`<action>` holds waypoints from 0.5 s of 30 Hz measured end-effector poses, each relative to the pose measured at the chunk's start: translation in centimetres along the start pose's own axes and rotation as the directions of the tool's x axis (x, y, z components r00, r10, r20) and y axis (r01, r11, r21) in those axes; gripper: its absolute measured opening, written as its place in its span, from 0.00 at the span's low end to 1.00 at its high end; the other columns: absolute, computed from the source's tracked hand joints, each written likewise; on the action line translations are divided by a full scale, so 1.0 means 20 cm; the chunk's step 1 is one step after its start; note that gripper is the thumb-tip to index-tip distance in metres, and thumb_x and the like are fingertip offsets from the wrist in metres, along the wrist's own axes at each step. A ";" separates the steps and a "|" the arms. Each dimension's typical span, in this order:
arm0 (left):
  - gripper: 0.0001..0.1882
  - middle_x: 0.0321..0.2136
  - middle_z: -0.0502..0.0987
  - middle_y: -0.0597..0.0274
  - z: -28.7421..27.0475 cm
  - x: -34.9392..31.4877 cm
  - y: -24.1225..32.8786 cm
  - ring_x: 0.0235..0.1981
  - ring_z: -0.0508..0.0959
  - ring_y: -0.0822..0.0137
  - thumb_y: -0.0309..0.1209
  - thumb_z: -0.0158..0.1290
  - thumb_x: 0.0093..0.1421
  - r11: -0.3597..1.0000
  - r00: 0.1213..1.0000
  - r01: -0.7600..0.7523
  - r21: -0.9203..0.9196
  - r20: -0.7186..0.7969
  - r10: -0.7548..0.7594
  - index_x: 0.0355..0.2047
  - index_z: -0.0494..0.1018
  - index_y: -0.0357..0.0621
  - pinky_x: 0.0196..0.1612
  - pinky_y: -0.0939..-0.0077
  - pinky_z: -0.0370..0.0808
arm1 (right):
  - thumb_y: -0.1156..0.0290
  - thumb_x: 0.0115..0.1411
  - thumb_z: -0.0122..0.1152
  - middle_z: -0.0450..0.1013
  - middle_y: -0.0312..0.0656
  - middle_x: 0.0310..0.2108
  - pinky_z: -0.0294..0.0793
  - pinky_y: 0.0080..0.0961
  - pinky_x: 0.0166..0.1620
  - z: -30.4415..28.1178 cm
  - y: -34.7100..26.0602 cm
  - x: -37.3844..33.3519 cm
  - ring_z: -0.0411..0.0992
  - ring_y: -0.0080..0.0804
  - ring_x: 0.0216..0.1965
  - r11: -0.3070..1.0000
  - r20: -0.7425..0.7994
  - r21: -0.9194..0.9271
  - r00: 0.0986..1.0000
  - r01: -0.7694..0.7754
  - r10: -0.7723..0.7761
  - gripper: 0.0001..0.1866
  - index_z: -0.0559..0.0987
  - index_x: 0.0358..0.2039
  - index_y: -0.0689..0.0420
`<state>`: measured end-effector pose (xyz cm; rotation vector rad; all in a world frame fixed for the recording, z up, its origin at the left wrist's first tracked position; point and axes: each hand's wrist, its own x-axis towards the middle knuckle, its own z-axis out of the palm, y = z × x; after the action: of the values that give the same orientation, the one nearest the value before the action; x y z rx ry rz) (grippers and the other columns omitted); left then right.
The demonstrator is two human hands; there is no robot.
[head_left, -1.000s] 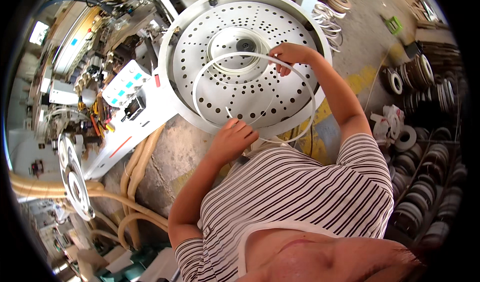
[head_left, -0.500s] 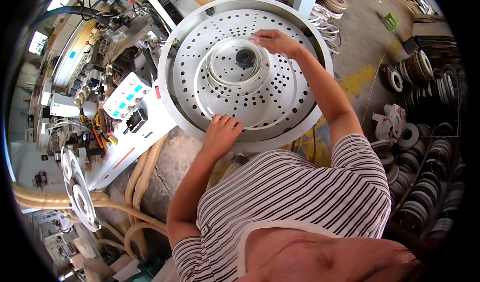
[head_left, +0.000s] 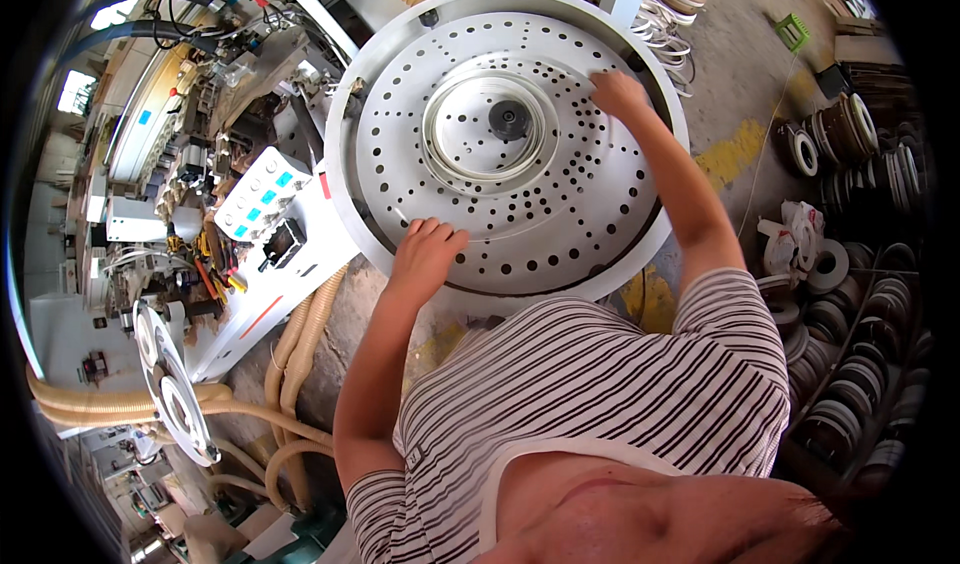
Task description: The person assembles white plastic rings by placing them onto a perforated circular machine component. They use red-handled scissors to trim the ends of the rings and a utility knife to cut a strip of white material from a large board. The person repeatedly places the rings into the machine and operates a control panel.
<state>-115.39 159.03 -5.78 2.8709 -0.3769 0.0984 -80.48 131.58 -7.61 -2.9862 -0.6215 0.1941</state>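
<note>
A large round white disc (head_left: pixel 560 214) full of holes lies flat before me, inside a raised rim. A tight coil of white strip (head_left: pixel 440 159) circles the dark hub (head_left: pixel 508 119) at its centre. My left hand (head_left: pixel 425 249) rests palm down on the disc's near left edge, holding nothing. My right hand (head_left: pixel 618 92) reaches across to the far right part of the disc, fingers bent down onto the surface. Whether it pinches the strip is hidden by the fingers.
A white control box with blue buttons (head_left: pixel 262 204) sits left of the disc among cables and tools. Beige ribbed hoses (head_left: pixel 300 344) run below it, beside a small white reel (head_left: pixel 165 384). Several rolls of strip (head_left: pixel 850 294) are stacked at the right. A green crate (head_left: pixel 793 32) stands far right.
The wide loose loop of white strip has drawn in to a tight coil round the hub. My right hand moved out toward the disc's right side. My left hand stayed at the near edge.
</note>
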 end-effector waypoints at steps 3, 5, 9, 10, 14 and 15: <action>0.07 0.27 0.74 0.64 -0.02 -0.08 -0.16 0.38 0.74 0.62 0.25 0.51 0.55 0.999 0.993 0.047 0.012 0.111 -0.048 0.32 0.78 0.49 0.49 0.68 0.67 | 0.47 0.54 0.65 0.80 0.43 0.41 0.80 0.36 0.43 -0.16 0.00 -0.36 0.80 0.41 0.43 0.941 0.358 -0.333 0.932 0.066 0.062 0.23 0.85 0.39 0.53; 0.07 0.28 0.75 0.62 -0.04 -0.11 -0.28 0.40 0.75 0.60 0.25 0.50 0.55 0.999 0.984 0.049 0.008 0.173 -0.050 0.32 0.78 0.49 0.49 0.66 0.67 | 0.45 0.56 0.63 0.80 0.42 0.33 0.78 0.39 0.39 -0.21 -0.23 -0.56 0.79 0.40 0.39 0.930 0.339 -0.292 0.934 0.221 -0.115 0.22 0.85 0.35 0.53; 0.07 0.32 0.77 0.59 -0.13 0.03 -0.57 0.42 0.76 0.55 0.28 0.51 0.57 1.000 0.965 0.004 0.000 0.264 -0.004 0.34 0.78 0.48 0.50 0.59 0.69 | 0.61 0.58 0.63 0.76 0.42 0.36 0.74 0.37 0.49 0.05 -0.90 -0.74 0.73 0.45 0.45 0.538 -0.115 0.584 0.718 0.608 -0.686 0.13 0.81 0.37 0.56; 0.07 0.33 0.77 0.57 -0.16 0.10 -0.60 0.41 0.76 0.53 0.28 0.52 0.57 1.000 0.957 0.013 0.015 0.288 -0.017 0.34 0.78 0.47 0.48 0.58 0.71 | 0.62 0.57 0.64 0.76 0.41 0.37 0.74 0.37 0.50 0.12 -1.09 -0.74 0.72 0.46 0.46 0.541 -0.134 0.611 0.749 0.578 -0.649 0.13 0.81 0.39 0.56; 0.08 0.38 0.76 0.53 -0.24 0.22 -0.79 0.40 0.76 0.47 0.30 0.54 0.56 0.990 0.955 0.105 0.089 0.268 -0.126 0.36 0.78 0.45 0.42 0.57 0.74 | 0.69 0.51 0.63 0.77 0.43 0.33 0.73 0.37 0.49 0.43 -1.56 -0.50 0.72 0.47 0.41 0.503 -0.373 0.529 0.720 0.683 -0.585 0.14 0.82 0.39 0.55; 0.10 0.41 0.75 0.54 -0.24 0.21 -0.87 0.43 0.75 0.48 0.30 0.56 0.56 0.991 0.987 0.039 0.126 0.149 -0.058 0.38 0.77 0.45 0.46 0.57 0.73 | 0.71 0.49 0.63 0.77 0.44 0.32 0.73 0.37 0.49 0.44 -1.59 -0.39 0.71 0.47 0.40 0.474 -0.440 0.512 0.693 0.716 -0.571 0.14 0.83 0.38 0.55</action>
<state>-106.91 175.47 -4.67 3.0172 -0.3397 -0.1113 -101.32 157.91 -12.07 -1.8723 -1.2911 0.0161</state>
